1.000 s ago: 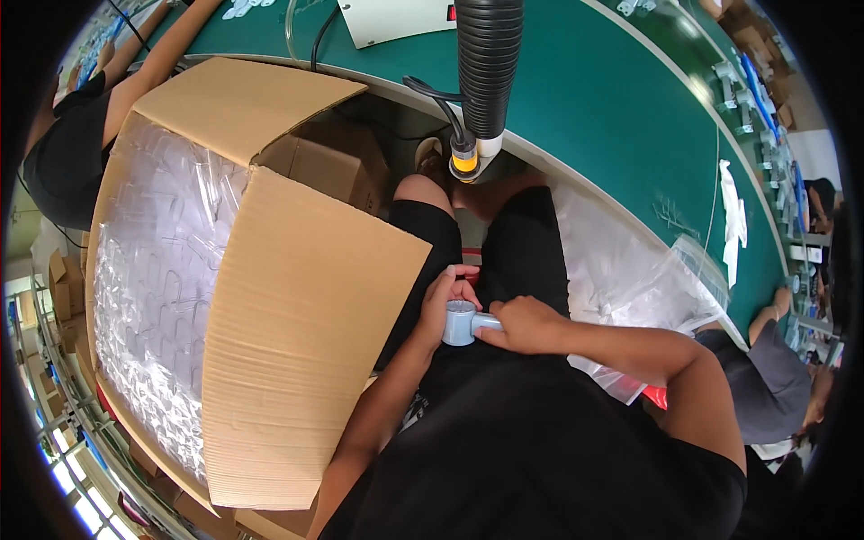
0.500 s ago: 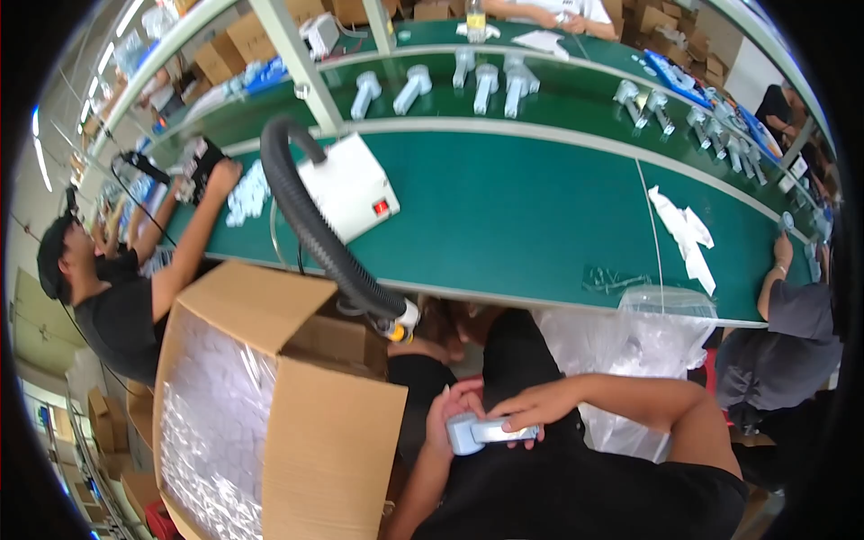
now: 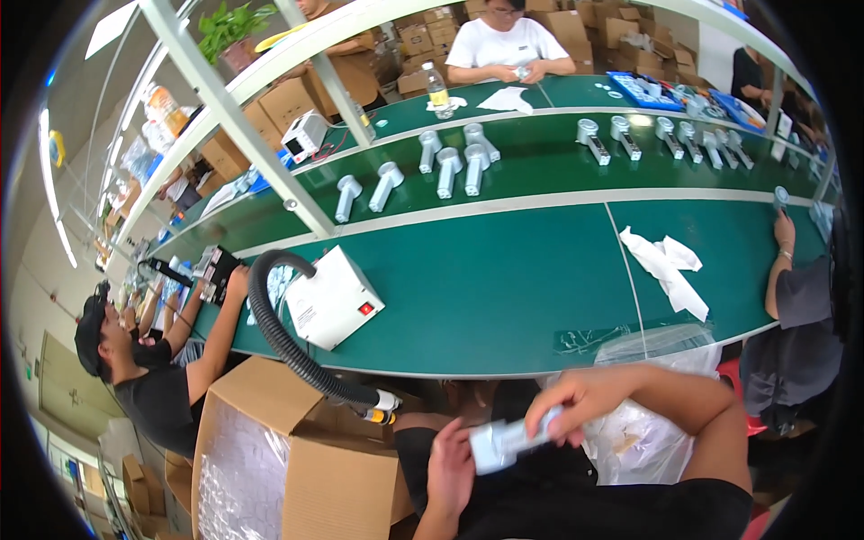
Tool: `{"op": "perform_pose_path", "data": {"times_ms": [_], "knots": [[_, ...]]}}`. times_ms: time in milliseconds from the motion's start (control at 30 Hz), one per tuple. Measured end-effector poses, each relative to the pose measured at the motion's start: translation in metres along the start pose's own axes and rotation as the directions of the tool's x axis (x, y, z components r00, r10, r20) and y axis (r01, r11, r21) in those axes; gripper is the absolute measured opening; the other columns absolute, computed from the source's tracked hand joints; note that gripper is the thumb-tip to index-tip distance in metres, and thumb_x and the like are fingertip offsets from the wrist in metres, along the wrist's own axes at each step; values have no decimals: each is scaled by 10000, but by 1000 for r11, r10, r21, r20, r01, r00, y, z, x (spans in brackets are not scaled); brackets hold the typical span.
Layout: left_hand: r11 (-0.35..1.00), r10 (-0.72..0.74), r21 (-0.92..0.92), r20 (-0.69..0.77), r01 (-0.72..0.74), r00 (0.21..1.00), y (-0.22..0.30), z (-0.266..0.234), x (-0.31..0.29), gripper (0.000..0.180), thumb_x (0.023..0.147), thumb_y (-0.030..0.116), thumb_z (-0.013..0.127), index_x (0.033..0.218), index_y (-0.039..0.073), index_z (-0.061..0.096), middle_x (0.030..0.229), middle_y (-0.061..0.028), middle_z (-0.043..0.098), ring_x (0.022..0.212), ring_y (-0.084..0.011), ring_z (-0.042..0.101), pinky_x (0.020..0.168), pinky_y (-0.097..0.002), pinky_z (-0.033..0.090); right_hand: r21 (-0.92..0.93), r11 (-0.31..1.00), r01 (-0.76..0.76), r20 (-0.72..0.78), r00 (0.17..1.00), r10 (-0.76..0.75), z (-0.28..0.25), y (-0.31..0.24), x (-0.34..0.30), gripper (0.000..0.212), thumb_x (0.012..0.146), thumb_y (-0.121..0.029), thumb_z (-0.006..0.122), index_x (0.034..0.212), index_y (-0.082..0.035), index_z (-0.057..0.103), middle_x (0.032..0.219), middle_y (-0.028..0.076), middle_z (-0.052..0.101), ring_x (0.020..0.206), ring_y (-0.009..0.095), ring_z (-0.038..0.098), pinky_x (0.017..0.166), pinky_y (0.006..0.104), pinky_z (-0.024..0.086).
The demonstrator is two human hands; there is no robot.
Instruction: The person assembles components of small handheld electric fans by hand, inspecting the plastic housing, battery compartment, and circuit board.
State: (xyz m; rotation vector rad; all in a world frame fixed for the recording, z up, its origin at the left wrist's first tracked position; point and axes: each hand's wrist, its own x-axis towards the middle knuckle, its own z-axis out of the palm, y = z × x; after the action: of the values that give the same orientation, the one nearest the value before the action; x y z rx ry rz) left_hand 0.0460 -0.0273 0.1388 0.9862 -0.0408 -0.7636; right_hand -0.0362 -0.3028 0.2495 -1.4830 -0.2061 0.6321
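Observation:
A pale blue handheld device (image 3: 495,447) with a broad head and a straight handle is held over my lap, smeared by motion. My right hand (image 3: 585,402) grips its handle end, with the fingers curled round it. At the head end, my left hand (image 3: 450,468) has its fingers against the device's side. Similar devices stand on the green raised shelf beyond the bench, among them one pale unit (image 3: 386,186) on the left and one with a dark handle face (image 3: 591,141) farther right.
An open cardboard box (image 3: 346,486) with bubble wrap stands to my left. Above it hangs a black flexible hose (image 3: 297,355) from a white machine (image 3: 333,301). White paper (image 3: 666,270) lies on the green bench (image 3: 486,288); clear plastic bags (image 3: 634,441) hang at its edge. Co-workers sit on both sides.
My view has tilted up, showing more of the far side. My right hand has lifted and shifted right to the handle's end, and the device has moved slightly right.

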Motion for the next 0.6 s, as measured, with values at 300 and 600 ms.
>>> {"op": "perform_pose_path", "data": {"times_ms": [300, 600], "knots": [[891, 341, 304, 45, -338, 939, 136, -20, -86, 467, 994, 356, 499, 1333, 36, 475, 1125, -151, 605, 889, -261, 623, 798, -395, 522, -623, 737, -262, -718, 567, -404, -270, -38, -11, 269, 934, -167, 564, 1191, -93, 596, 833, 93, 652, 728, 187, 672, 632, 318, 545], [656, 703, 615, -286, -437, 651, 215, -158, -132, 432, 1007, 277, 466, 1358, 29, 425, 954, -177, 600, 775, -273, 632, 685, -403, 568, -690, 274, -670, -694, 503, -516, -380, 31, 43, 212, 859, -234, 632, 1061, -168, 629, 853, 153, 647, 831, 334, 634, 735, 457, 500]]}}
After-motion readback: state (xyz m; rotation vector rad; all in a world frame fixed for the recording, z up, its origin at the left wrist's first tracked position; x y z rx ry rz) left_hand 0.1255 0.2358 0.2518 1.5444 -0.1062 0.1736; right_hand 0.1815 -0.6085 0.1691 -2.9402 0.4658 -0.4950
